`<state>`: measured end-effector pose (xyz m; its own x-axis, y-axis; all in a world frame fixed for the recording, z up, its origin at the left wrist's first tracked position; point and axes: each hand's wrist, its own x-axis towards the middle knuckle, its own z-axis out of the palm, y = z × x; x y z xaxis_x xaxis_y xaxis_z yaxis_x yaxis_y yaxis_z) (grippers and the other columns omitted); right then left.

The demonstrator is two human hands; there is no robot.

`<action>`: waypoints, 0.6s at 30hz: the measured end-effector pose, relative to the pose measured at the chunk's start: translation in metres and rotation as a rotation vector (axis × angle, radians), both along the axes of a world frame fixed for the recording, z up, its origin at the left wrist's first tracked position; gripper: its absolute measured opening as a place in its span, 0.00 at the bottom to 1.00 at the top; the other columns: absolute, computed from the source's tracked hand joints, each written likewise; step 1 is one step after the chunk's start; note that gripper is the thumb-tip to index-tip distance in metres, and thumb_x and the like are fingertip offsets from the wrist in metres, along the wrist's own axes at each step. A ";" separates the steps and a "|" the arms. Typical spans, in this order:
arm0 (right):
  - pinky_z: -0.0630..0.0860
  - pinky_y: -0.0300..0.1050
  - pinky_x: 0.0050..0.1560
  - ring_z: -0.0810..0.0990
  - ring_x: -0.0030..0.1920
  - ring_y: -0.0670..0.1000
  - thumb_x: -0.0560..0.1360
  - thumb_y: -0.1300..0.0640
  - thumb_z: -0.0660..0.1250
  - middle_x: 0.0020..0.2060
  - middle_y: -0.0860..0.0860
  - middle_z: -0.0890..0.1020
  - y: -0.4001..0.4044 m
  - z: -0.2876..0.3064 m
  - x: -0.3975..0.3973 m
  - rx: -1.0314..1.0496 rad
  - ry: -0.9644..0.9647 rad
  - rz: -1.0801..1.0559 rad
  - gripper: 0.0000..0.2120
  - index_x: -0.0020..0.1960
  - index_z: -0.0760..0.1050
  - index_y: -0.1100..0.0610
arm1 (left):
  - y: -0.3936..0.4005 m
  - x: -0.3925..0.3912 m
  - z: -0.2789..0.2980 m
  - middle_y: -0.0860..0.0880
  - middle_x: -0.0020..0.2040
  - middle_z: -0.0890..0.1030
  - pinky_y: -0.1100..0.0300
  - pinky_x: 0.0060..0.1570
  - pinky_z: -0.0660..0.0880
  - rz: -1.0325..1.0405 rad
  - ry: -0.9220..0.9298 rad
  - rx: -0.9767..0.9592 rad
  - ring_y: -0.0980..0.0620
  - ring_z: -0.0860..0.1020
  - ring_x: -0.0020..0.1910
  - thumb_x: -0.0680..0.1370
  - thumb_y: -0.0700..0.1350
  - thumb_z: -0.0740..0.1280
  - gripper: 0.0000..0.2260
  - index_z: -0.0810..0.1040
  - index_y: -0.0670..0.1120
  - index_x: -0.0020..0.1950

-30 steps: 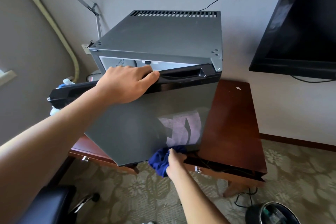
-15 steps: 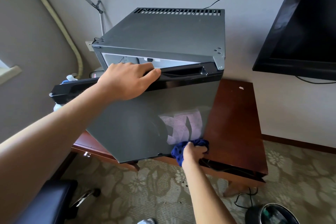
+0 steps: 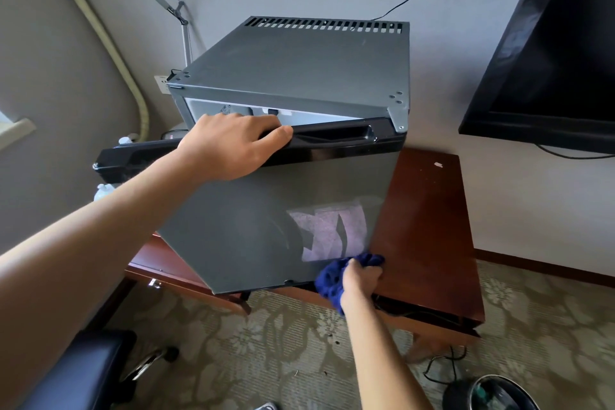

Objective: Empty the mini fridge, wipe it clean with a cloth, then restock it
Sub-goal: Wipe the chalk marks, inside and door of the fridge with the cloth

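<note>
A dark grey mini fridge (image 3: 299, 66) stands on a brown wooden table (image 3: 429, 230). Its glossy door (image 3: 239, 230) is swung partly open toward me. My left hand (image 3: 233, 146) grips the black top edge of the door, fingers curled over it. My right hand (image 3: 361, 278) holds a bunched blue cloth (image 3: 332, 280) against the door's lower right corner, at the table's surface. Only a thin white strip of the fridge's inside shows above the door; its contents are hidden.
A black TV (image 3: 549, 53) hangs on the wall at right. Pale bottles (image 3: 104, 191) stand on the table left of the door. A black chair (image 3: 73, 373) is at lower left, a round bin (image 3: 492, 393) at lower right on the patterned carpet.
My right hand has slid the blue cloth rightward along the door's bottom edge to its lower right corner. My left hand keeps its grip on the door's top.
</note>
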<state>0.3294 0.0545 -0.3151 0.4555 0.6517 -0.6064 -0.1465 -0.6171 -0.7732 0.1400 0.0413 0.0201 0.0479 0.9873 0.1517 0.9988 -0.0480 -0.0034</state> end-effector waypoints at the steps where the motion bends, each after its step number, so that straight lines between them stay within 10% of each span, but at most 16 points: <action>1: 0.73 0.56 0.63 0.76 0.64 0.68 0.78 0.62 0.67 0.68 0.69 0.73 0.003 0.005 0.009 -0.008 -0.042 -0.021 0.24 0.72 0.65 0.66 | -0.001 0.000 -0.001 0.47 0.42 0.77 0.50 0.48 0.66 0.002 0.007 0.002 0.40 0.73 0.46 0.84 0.65 0.46 0.21 0.70 0.55 0.47; 9: 0.76 0.51 0.61 0.80 0.58 0.60 0.72 0.60 0.66 0.65 0.66 0.76 -0.053 0.028 -0.104 -0.021 0.200 0.298 0.26 0.68 0.66 0.66 | -0.001 0.001 -0.002 0.46 0.45 0.78 0.50 0.48 0.66 0.007 0.020 0.003 0.41 0.72 0.46 0.84 0.66 0.46 0.22 0.72 0.54 0.50; 13: 0.79 0.52 0.53 0.82 0.49 0.57 0.74 0.67 0.65 0.56 0.65 0.82 -0.043 0.021 -0.103 0.073 0.363 0.238 0.10 0.55 0.74 0.62 | 0.001 0.000 -0.001 0.47 0.43 0.77 0.50 0.48 0.66 0.007 0.010 -0.002 0.40 0.72 0.46 0.83 0.66 0.45 0.21 0.70 0.55 0.48; 18: 0.75 0.53 0.51 0.81 0.58 0.67 0.77 0.65 0.66 0.62 0.68 0.78 -0.005 0.041 -0.002 0.027 -0.084 -0.056 0.17 0.64 0.72 0.69 | -0.002 0.001 -0.002 0.47 0.43 0.77 0.50 0.47 0.65 0.011 0.010 0.006 0.40 0.72 0.45 0.83 0.66 0.45 0.22 0.71 0.54 0.49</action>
